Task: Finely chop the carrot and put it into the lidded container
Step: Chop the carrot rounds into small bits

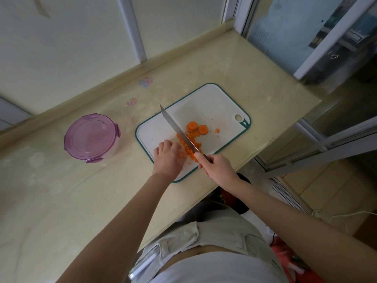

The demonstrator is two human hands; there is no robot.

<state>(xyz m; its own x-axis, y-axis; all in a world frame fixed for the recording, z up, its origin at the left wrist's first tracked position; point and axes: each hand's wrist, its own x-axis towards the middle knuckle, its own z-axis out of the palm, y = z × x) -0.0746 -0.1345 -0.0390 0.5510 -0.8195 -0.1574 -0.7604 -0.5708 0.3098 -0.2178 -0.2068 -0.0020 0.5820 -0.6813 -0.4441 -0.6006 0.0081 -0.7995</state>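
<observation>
**Carrot half chopped on the board, lidded tub shut at the left**

The round container (91,137) stands at centre left of the frame on the pale surface (204,64), well apart from the cutting board (214,103). Its purple lid (89,133) is on, with side clips down. What lies inside cannot be told through the tinted lid.

The carrot is all on the white, teal-edged board at centre frame. About 3 whole carrot rounds (196,127) overlap near the board's middle. A loose heap of chopped carrot (192,142) spreads below them toward the lower edge, and a few crumbs lie to the right.

The right grip (217,167) is clenched round the handle of the knife (179,131), forefinger laid along the top. The blade runs up and left across the heap.

The left grip (168,158) sits just left of the blade, fingers curled with their tips down on the chopped pieces. Whether it pinches any piece cannot be told.

2 faded pink-and-blue stickers (145,81) mark the surface above the board, and a small teal emblem (244,123) sits by the board's hanging hole. Nothing on either is readable.
</observation>
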